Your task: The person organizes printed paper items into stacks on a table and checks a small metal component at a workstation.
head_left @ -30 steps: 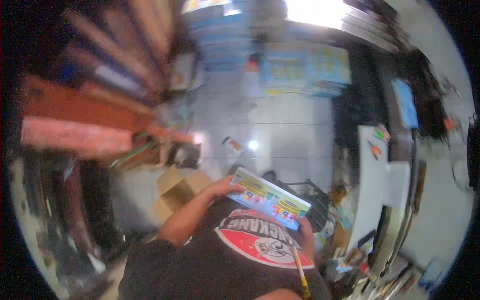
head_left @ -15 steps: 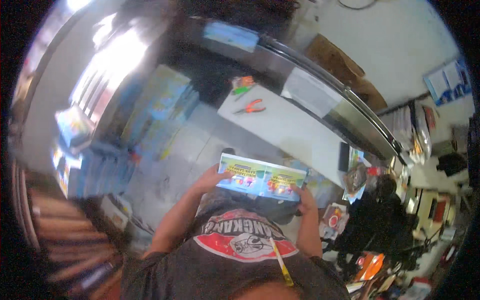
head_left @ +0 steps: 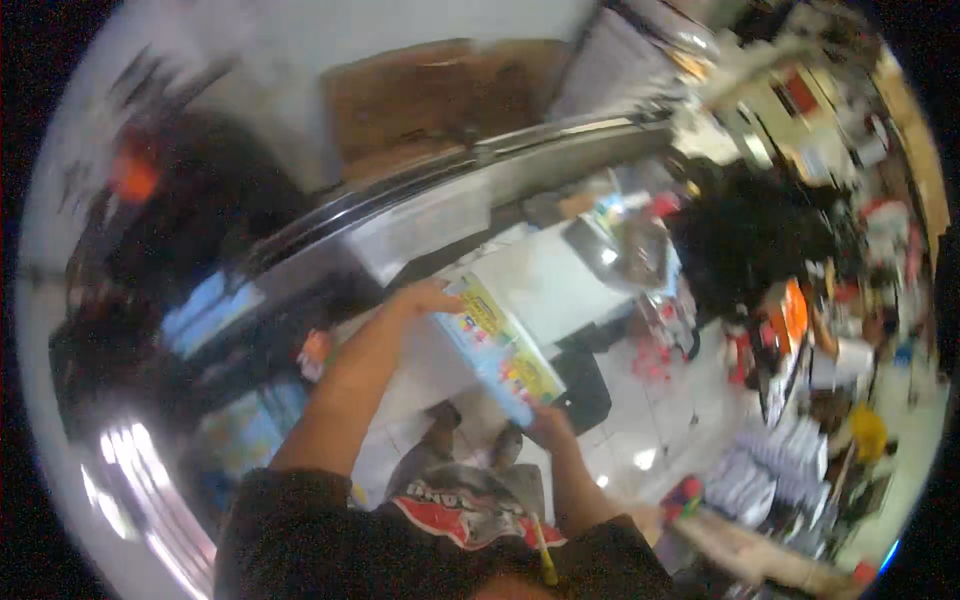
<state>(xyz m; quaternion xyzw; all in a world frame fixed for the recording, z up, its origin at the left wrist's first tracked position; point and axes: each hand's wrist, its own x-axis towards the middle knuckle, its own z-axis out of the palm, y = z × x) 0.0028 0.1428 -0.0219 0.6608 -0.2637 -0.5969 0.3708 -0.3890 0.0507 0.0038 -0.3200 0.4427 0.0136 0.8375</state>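
Between both hands I hold a wide, flat stack of printed sheets point(head_left: 505, 350) with a yellow, green and light blue pattern; the same colourful picture appears twice along it. It slants down to the right over the near edge of a white tabletop point(head_left: 545, 285). My left hand point(head_left: 430, 298) is closed on the far left end. My right hand point(head_left: 548, 425) grips the near right end, its fingers partly hidden beneath. Blur hides whether the sheets are loose or bound.
A clear plastic bag point(head_left: 645, 245) lies at the tabletop's right end. Beside the table is a dark stool-like shape point(head_left: 583, 390). A metal rail point(head_left: 380, 195) runs behind. Bluish stacks point(head_left: 245, 430) stand left; an orange item point(head_left: 793, 312) and paper piles point(head_left: 780, 465) lie right.
My view has swung to the right, toward the tabletop. The stack, level before, has turned to a steep slant, with its left end farther away; both hands keep hold.
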